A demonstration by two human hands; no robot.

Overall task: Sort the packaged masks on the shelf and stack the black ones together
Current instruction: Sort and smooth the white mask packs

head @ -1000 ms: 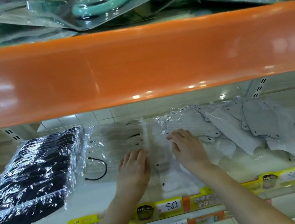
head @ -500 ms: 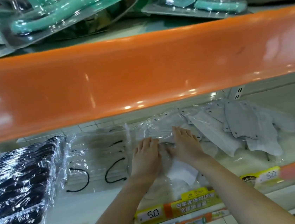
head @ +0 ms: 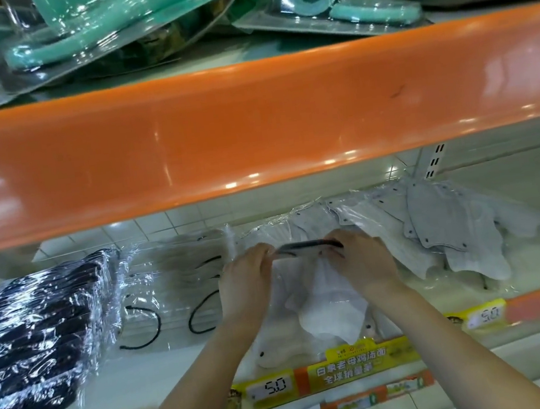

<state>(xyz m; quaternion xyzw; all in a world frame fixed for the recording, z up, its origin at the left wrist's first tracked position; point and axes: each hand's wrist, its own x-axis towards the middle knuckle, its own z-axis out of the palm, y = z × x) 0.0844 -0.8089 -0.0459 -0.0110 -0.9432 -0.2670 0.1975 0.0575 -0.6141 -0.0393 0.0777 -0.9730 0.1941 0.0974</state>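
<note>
We have both hands in the middle of the shelf, just right of the clear packs with black ear loops. Our left hand and right hand each pinch one end of a thin black packaged mask, which we hold edge-on and lifted off the jumble of white masks beneath it. Each grip is closed on that pack, fingers curled over its top edge.

To do this well, we should draw the pack up and free of the slippery white ones, keep it level so the film does not buckle, then carry it left, past the clear packs, to the black stack at the far left of the shelf. We should lay it square on top, edges lined up, so the pile does not slide. The loose grey masks to the right of our hands can wait.

Half a second ago our palms lay flat on the pile with fingers spread and no black pack showed between them; now the fingers have curled in and raised it.
</note>
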